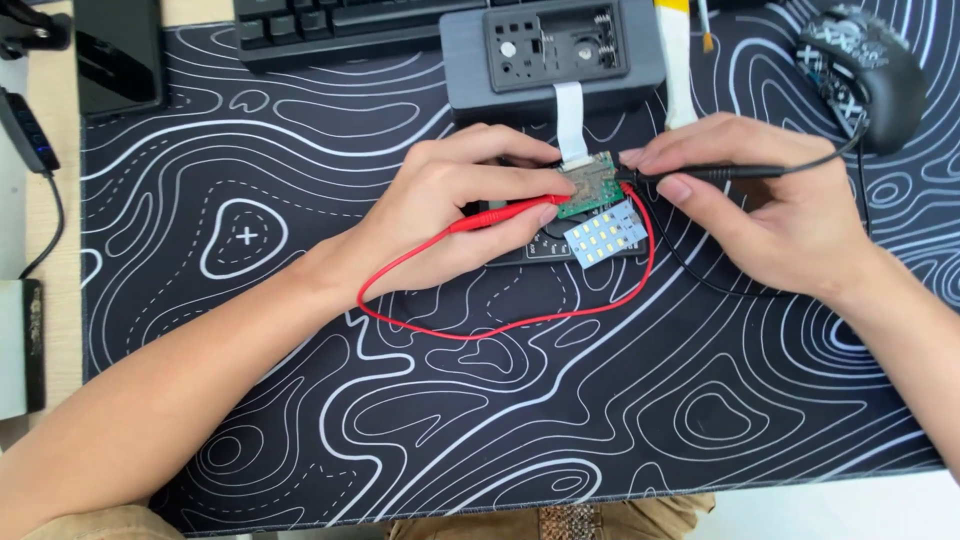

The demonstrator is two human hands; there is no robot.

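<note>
Now working at mid-mat: left hand point(455, 205) closing around a red probe point(505, 212), fingers wrapped narrow on its shaft, tip pointing right and touching the left edge of a small green board point(583, 187). Right hand point(765, 210) pinching a black probe point(705, 173) between thumb and forefinger, tip pointing left and meeting the right edge of the same board. Green board lying between the two hands, just near of a grey box point(552, 55) and joined to it by a white ribbon cable point(570, 118) running toward the far side. Sitting just near and right of the board, a small white LED panel point(603, 234) with rows of pale squares, tilting a little, resting on a dark flat piece partly hidden under the left hand. Trailing from the red probe, a red wire point(500, 325) looping near across the mat point(300, 400) and curving back up past the LED panel. Running right from the black probe, a black wire point(825, 158) heading toward a patterned mouse point(862, 70) at far right. Lying at the far edge, left of the grey box, a black keyboard point(335, 25). Covering the desk, a black mat with white contour lines.
</note>
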